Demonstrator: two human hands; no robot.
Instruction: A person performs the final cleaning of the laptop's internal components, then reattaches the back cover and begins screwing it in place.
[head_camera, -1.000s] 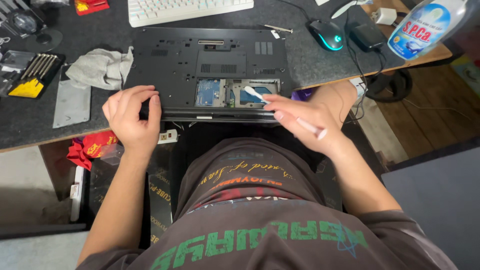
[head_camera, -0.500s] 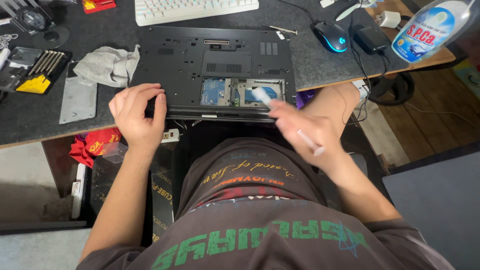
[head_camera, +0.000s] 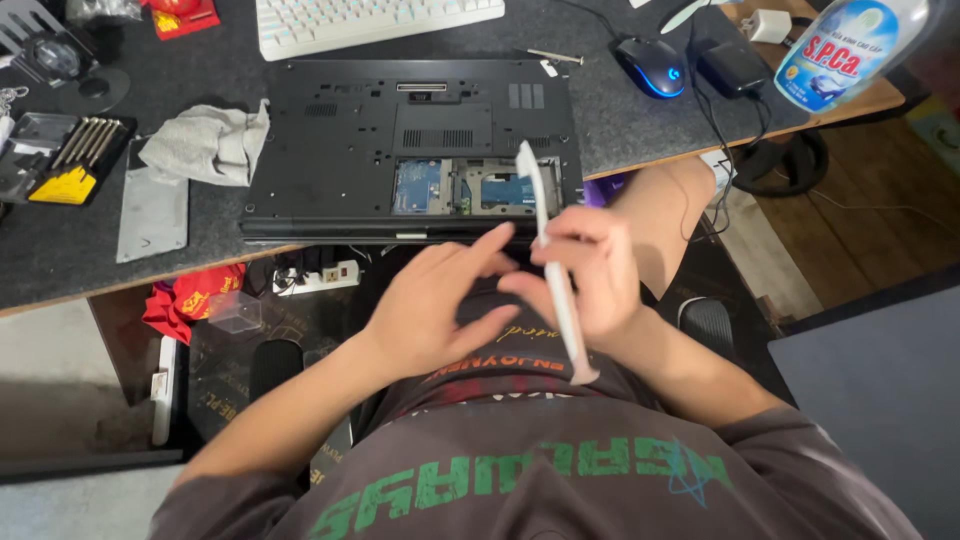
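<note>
1. Between my two hands, over my lap, stands a white plastic pry tool (head_camera: 553, 270), its tip over the laptop's edge.
2. My right hand (head_camera: 585, 275) is clamped around it.
3. My left hand (head_camera: 440, 310) is open, fingertips touching the right.
4. Beyond, an upturned black laptop (head_camera: 400, 140) lies on the counter (head_camera: 620, 120).

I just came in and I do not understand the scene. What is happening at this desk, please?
A seated person works on a black laptop that lies upside down on the desk, with a bottom compartment open and circuit boards showing. The right hand holds a long white plastic tool. The left hand meets it above the lap, just off the laptop. A screwdriver set and a grey cloth lie to the left.
</note>
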